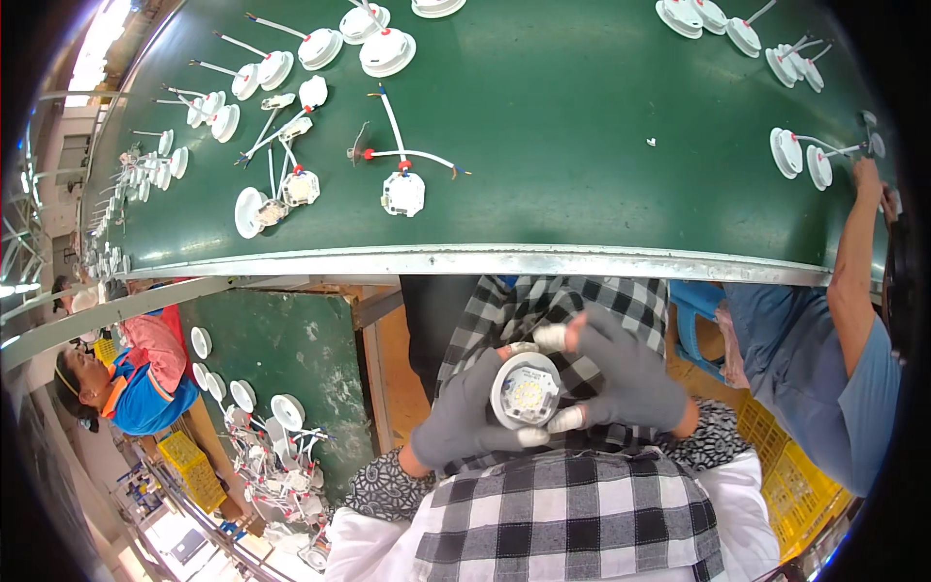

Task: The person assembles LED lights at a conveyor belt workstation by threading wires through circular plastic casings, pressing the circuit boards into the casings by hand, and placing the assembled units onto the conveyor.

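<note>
One white lamp (527, 388) is up over the lap, the left hand (465, 415) gripping its rim, the right hand (628, 376) spread wide with the thumb at the edge. Its board already sits inside, so this one looks well along! Apparently still waiting: a loose wired board (402, 195) on the green desk (553, 145), plus that heap of parts (274, 475) off left.

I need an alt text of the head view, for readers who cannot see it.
A gray-gloved left hand holds a round white lamp part, with the gloved right hand close beside it. Beyond them, a green table bears more round white parts with wires.
</note>
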